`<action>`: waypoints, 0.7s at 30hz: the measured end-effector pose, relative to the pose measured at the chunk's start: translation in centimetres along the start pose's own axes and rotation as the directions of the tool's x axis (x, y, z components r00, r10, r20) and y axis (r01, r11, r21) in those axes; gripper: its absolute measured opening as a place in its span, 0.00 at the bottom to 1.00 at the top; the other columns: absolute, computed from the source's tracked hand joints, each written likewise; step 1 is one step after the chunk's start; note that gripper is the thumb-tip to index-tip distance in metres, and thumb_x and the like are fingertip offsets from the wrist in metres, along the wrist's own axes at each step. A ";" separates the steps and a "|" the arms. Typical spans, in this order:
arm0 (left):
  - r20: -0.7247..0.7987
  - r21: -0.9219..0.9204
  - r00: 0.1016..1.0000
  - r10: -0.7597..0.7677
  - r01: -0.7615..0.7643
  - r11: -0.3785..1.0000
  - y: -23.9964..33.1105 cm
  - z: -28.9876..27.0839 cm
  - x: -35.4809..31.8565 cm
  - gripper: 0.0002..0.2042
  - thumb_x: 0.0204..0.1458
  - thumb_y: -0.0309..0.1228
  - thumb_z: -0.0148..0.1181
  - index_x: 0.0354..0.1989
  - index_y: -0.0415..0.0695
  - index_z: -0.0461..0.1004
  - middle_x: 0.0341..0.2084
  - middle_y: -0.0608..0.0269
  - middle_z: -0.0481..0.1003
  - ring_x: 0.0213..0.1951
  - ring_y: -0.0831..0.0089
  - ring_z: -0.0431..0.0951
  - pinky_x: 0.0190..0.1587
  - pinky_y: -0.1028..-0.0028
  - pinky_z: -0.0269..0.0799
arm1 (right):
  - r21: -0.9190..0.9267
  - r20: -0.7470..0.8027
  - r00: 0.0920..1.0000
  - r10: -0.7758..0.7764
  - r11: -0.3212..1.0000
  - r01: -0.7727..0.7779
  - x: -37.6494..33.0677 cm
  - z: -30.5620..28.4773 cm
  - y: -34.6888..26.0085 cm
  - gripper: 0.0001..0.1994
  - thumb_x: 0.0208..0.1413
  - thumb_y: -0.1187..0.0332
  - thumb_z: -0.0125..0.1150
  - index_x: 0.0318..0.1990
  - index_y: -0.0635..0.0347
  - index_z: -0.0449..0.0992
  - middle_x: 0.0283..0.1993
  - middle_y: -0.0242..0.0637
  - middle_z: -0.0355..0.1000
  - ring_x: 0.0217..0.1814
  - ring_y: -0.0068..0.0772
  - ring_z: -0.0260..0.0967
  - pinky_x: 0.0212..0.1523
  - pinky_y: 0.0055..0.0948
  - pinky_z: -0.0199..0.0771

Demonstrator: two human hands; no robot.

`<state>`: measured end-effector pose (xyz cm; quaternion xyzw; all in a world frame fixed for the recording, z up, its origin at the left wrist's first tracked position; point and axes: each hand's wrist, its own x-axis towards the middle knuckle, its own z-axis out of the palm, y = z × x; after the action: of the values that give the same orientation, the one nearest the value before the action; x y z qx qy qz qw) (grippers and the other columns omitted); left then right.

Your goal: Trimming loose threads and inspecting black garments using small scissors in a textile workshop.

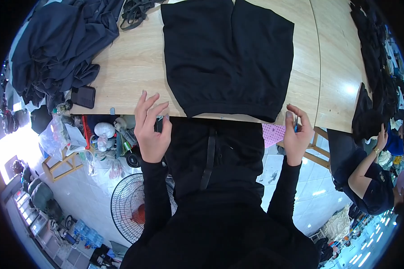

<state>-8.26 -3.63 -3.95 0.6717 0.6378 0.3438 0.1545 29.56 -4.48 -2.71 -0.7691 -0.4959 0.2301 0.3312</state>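
Observation:
A pair of black shorts (229, 58) lies spread on the wooden table (130, 62), its waistband along the near edge and its legs pointing away. My left hand (153, 132) is raised just off the table edge, left of the waistband, fingers apart and holding nothing. Near the waistband's right corner is my right hand (299, 139), fingers curled. A small blue thing shows between its thumb and fingers; its kind is mostly hidden. Neither hand appears to touch the shorts.
At the left lie a heap of dark cloth (67, 40), a black phone (83, 97) and black strips (137, 13). A floor fan (125, 206) stands below. Another person's arm (366, 161) reaches dark garments (372, 67) at right. A pink perforated seat (273, 134) shows under the table.

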 end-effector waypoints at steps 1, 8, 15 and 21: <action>0.002 0.011 0.999 0.033 -0.033 0.999 0.0 0.0 0.4 0.16 0.50 0.14 0.65 0.48 0.41 0.84 0.63 0.53 0.79 0.75 0.44 0.68 0.71 0.54 0.70 | 0.000 0.001 1.000 0.001 1.000 -0.001 0.1 -0.1 0.2 0.12 0.64 0.78 0.68 0.54 0.63 0.85 0.50 0.44 0.87 0.49 0.37 0.87 0.47 0.28 0.83; 0.038 -0.028 0.995 0.094 -0.093 0.995 1.1 1.4 1.4 0.22 0.47 0.11 0.63 0.50 0.45 0.85 0.62 0.55 0.78 0.75 0.44 0.68 0.68 0.55 0.73 | -0.064 0.024 0.984 -0.177 0.982 0.178 -0.5 -0.4 0.6 0.20 0.57 0.87 0.65 0.55 0.61 0.84 0.57 0.46 0.84 0.60 0.48 0.84 0.55 0.37 0.84; 0.019 -0.054 0.993 0.120 -0.119 0.991 1.0 1.9 0.8 0.22 0.46 0.10 0.62 0.48 0.43 0.85 0.60 0.54 0.80 0.71 0.45 0.73 0.66 0.56 0.75 | -0.076 0.038 0.942 -0.334 0.939 0.336 -0.6 0.9 -0.1 0.21 0.59 0.88 0.61 0.58 0.61 0.84 0.61 0.47 0.83 0.63 0.50 0.83 0.57 0.40 0.85; 0.027 -0.227 0.970 0.241 -0.229 0.947 3.1 2.9 1.6 0.18 0.44 0.14 0.64 0.46 0.40 0.85 0.52 0.56 0.84 0.56 0.53 0.82 0.58 0.60 0.77 | -0.014 -0.040 0.938 -0.343 0.939 0.343 0.0 1.0 -1.8 0.19 0.61 0.87 0.62 0.57 0.59 0.85 0.58 0.46 0.85 0.57 0.49 0.86 0.53 0.37 0.85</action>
<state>-4.14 -1.83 -3.56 0.7304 0.5065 0.4104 0.2038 27.81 -3.66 -2.08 -0.6766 -0.6160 0.1512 0.3739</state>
